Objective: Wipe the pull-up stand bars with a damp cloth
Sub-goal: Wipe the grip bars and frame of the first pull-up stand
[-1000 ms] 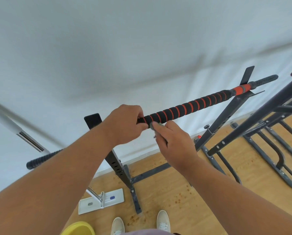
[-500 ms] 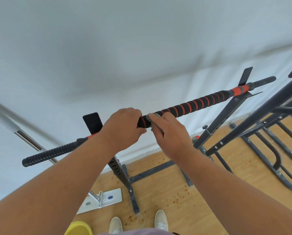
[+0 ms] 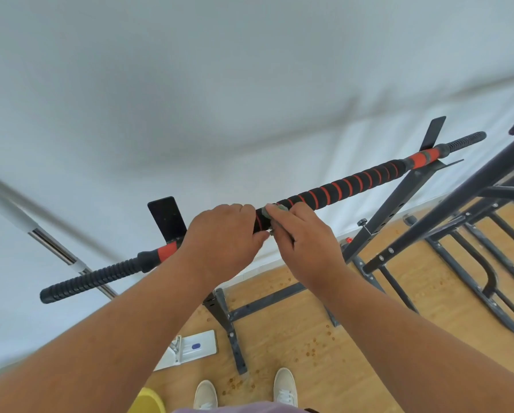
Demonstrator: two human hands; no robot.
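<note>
Gripping the foam bar (image 3: pixel 339 189) mid-length, the left hand (image 3: pixel 220 236) steadies it; just right of it, the right hand (image 3: pixel 303 239) pinches the grey cloth (image 3: pixel 279 208) against the bar. Wrap fully and slide slowly.

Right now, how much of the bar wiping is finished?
Done: I cannot tell; no stretch looks wet. In hand: left hand grips the striped bar, right hand pinches a small greyish cloth against it. Left: probably the foam to the right, both ribbed ends.
</note>
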